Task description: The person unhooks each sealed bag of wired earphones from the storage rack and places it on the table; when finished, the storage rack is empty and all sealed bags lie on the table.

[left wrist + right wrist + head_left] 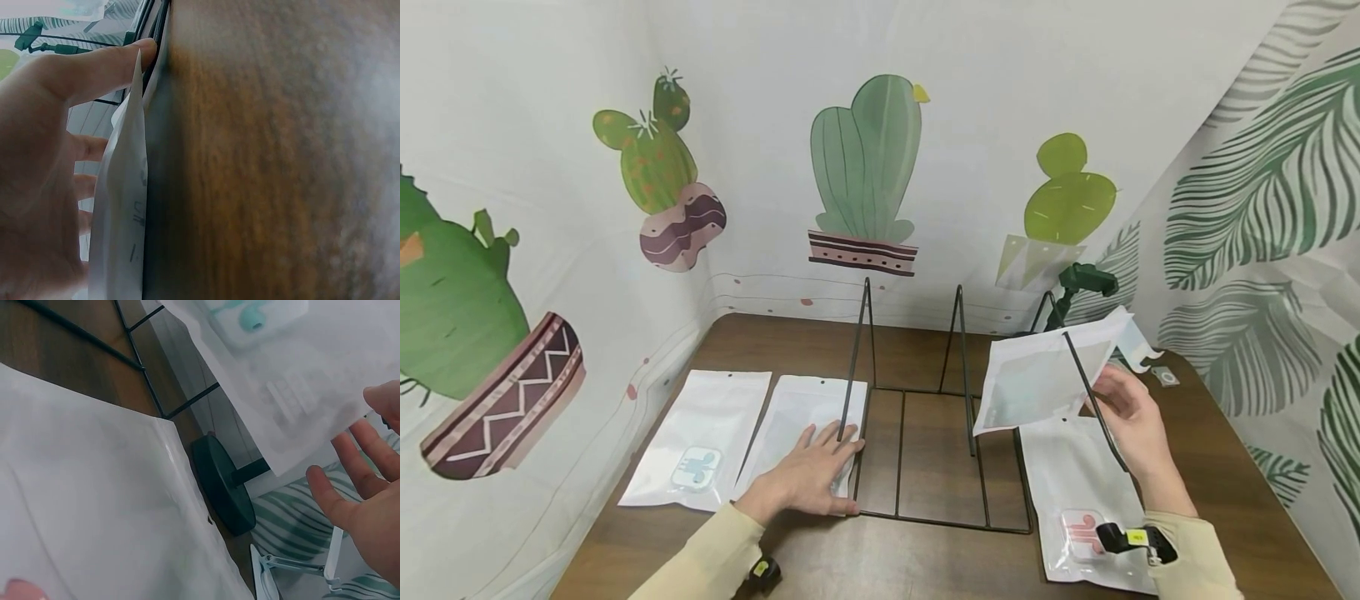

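My right hand pinches the edge of a raised, tilted white zip pouch at the wire rack's right side. In the right wrist view, teal earphones in a clear case show through this pouch. One upright rod of the black wire rack crosses in front of it in the head view. With fingers spread, my left hand rests at the rack's left front corner, over a flat white pouch. Its thumb touches the rack's wire; the left wrist view shows the pouch edge beside the palm.
Another white pouch with a blue earphone case lies at far left. Right of the rack lies a pouch with a red earphone case. Behind stand a dark green holder and a pale folding stand. A small packet lies at the right.
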A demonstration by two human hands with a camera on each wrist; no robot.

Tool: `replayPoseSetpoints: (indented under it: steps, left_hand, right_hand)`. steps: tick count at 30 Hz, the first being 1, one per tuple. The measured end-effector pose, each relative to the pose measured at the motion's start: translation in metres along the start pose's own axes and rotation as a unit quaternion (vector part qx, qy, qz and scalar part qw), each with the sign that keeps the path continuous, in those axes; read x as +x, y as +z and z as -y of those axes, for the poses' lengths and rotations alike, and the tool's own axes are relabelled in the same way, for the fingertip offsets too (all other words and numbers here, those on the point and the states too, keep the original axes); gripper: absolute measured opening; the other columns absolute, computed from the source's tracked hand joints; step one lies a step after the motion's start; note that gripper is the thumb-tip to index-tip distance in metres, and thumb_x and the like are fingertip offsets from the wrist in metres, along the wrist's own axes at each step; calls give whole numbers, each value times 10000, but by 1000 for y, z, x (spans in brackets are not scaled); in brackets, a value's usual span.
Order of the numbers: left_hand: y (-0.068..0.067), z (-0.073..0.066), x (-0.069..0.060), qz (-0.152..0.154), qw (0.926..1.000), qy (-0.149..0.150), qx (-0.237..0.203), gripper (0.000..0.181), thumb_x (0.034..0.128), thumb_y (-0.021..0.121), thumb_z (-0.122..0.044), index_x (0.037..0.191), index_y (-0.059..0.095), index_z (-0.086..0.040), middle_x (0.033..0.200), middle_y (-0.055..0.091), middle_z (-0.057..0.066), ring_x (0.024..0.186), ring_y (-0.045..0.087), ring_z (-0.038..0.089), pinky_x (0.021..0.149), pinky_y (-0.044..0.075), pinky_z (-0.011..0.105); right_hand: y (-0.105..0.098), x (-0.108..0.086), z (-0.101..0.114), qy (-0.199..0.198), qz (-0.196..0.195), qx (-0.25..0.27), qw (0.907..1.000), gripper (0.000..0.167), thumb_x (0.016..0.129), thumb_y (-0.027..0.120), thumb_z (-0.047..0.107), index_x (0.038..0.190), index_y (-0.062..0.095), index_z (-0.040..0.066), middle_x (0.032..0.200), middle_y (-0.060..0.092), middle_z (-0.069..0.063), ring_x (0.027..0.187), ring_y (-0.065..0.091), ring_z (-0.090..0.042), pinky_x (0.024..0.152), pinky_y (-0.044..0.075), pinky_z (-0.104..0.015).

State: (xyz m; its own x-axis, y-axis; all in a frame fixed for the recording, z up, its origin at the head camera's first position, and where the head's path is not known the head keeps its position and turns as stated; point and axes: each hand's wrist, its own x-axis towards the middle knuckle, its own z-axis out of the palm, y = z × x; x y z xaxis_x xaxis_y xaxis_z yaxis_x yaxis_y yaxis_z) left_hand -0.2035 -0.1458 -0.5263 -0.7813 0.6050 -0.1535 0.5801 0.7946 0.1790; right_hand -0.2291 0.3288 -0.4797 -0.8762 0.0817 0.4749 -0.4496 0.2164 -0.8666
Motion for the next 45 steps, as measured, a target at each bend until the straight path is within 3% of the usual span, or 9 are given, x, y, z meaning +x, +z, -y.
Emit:
replayPoseSetpoints:
  steps: [4,10,21,25,33,40,45]
  left_hand:
    - [1,0,0,21,10000,-19,-24,987,767,601,-739,1518,327,-160,1613,222,120,1486,175,357,1164,131,634]
    - [0,0,0,33,10000,0,72,998,770,585,-750,1525,312,-159,1616,214,113,1484,177,361,1161,137,638]
    - [0,0,0,40,9999,9,98,1000,771,578,-754,1528,304,-161,1618,206,110,1483,177,365,1160,137,639]
    - [0,0,1,63,9999,-12,107,1005,769,570,-764,1529,300,-165,1620,203,104,1486,173,356,1163,136,635]
    - [1,0,0,61,9999,-19,90,1008,764,581,-758,1529,302,-165,1620,202,107,1486,173,355,1164,134,632]
    - [0,-1,-1,84,9999,-51,86,1008,769,565,-767,1534,292,-171,1624,186,100,1490,159,350,1167,123,629]
    - [0,-1,-1,86,9999,-60,54,1006,771,564,-766,1534,292,-169,1624,186,101,1490,161,354,1167,123,630]
  right_hand:
    - [4,2,2,86,-29,-151,9998,489,811,600,-232,1269,542,-71,1033,654,138,976,602,3,857,480,-83]
    - [8,3,3,83,0,-837,9965,416,844,633,-151,1244,545,-77,1024,615,225,968,581,49,849,433,-65]
    - [10,5,-1,101,139,-832,9964,369,869,641,-100,1226,559,-56,1084,620,247,1042,580,65,871,416,-57]
    - [11,5,0,128,172,-846,9962,354,872,644,-89,1212,546,-94,1074,622,250,1042,580,67,873,413,-62]
    - [11,3,-1,177,176,-998,9947,309,886,644,-60,1175,540,-95,1018,629,269,957,591,65,829,431,-67]
    - [10,1,-1,217,144,-957,9951,240,898,624,-66,1123,543,-76,987,647,269,841,602,42,705,488,-99]
    - [12,-1,-1,334,-23,-1051,9939,170,900,634,-45,1038,540,-78,961,644,285,827,600,63,693,483,-88]
